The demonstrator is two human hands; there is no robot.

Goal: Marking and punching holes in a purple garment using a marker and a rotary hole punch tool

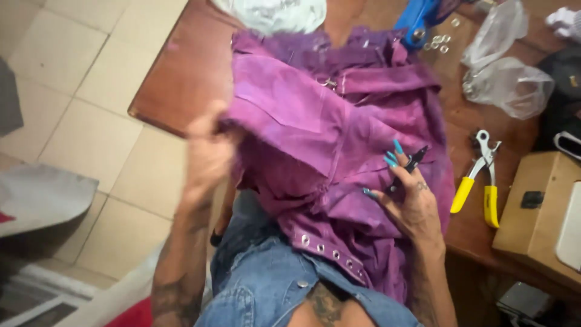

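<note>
Gripping purple garment (pixel 327 127) | left hand (pixel 209 145) edge | right hand (pixel 408 194) on top, holding pen (pixel 408 166)

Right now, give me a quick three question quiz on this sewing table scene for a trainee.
1. True or false: the left hand grips the purple garment.
2. What does the right hand hold? A) a dark pen B) a spoon C) a ruler
3. What colour are the handles of the pliers on the wooden table?

Key:
1. True
2. A, the dark pen
3. Yellow
</note>
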